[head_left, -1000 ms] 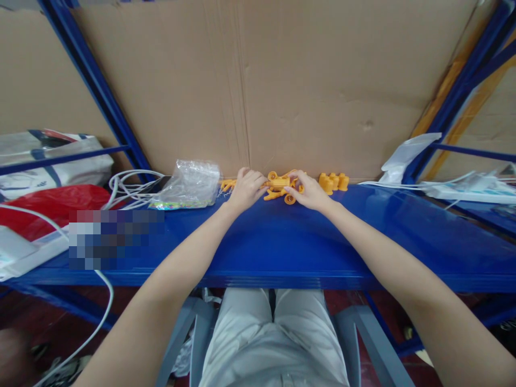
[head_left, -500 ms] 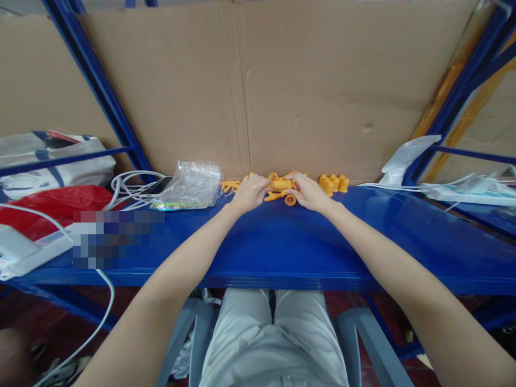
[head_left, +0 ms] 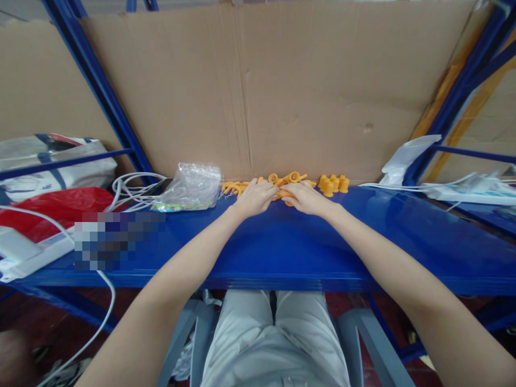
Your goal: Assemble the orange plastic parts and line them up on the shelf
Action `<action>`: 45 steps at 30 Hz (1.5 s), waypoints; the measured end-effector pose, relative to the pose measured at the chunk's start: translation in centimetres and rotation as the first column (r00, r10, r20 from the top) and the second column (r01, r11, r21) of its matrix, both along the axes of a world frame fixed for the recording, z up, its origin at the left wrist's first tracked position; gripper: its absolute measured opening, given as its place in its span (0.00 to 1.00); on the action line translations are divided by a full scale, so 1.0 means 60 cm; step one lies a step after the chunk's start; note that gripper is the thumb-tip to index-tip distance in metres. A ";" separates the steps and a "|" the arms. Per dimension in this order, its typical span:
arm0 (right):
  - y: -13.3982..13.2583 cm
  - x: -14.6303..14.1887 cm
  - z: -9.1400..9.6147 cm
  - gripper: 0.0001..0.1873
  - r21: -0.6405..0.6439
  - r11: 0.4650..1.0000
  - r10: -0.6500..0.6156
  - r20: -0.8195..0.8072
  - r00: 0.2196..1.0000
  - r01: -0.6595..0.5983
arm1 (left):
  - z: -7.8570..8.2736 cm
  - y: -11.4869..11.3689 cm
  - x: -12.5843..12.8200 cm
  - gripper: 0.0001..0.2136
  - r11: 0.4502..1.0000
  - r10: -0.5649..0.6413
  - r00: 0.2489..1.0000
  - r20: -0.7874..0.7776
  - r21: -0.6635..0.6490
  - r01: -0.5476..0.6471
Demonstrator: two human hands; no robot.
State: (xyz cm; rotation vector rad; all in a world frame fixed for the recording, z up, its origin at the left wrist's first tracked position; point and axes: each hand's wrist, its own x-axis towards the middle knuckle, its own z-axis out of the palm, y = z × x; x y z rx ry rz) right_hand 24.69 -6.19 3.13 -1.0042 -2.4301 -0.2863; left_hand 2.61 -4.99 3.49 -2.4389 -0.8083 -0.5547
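Observation:
My left hand [head_left: 257, 198] is closed at the left end of an orange plastic piece [head_left: 284, 193] near the back of the blue table. My right hand [head_left: 308, 198] has its fingers round the other end, close to the left one. Most of the piece is hidden by my fingers, so its exact kind does not show. Just behind them lie orange parts with round cup ends [head_left: 294, 176]. Thin, branching orange pieces [head_left: 230, 187] are to the left of my left hand. Right of my right hand, several small orange cup-shaped pieces [head_left: 332, 184] stand grouped together.
A clear plastic bag [head_left: 193, 183] lies left of the pieces, beside coiled white cables [head_left: 124, 188] and a red bag [head_left: 80, 209]. Cardboard [head_left: 306, 91] walls the back of the blue table [head_left: 290, 252]. White packets [head_left: 471, 188] lie at the right.
Both hands have come closer together and slightly toward me. My fingers now cover much of the orange piece, and orange cup ends show behind them.

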 end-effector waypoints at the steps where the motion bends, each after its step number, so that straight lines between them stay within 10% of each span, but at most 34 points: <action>1: 0.000 -0.003 0.000 0.14 -0.008 1.000 -0.003 0.008 1.000 0.003 | -0.001 -0.002 0.003 0.14 1.000 -0.004 1.000 -0.002 0.004 0.004; 20: 0.012 0.035 0.011 0.12 0.345 0.923 -0.173 -0.016 0.985 0.168 | -0.016 0.017 0.002 0.17 0.938 0.149 0.898 0.414 -0.345 0.003; 26: 0.050 0.128 0.005 0.13 0.161 0.833 -0.475 -0.283 0.833 0.529 | -0.025 0.046 -0.026 0.14 0.930 0.250 0.887 0.388 -0.351 -0.109; 35: 0.041 0.211 -0.001 0.18 -0.397 0.418 -0.908 -0.216 0.360 0.817 | -0.035 0.069 -0.043 0.10 0.923 0.374 0.837 0.400 -0.250 -0.293; 45: 0.056 0.235 -0.027 0.19 -0.533 0.447 -0.895 -0.274 0.353 0.719 | -0.036 0.075 -0.048 0.13 0.913 0.404 0.769 0.495 -0.268 -0.307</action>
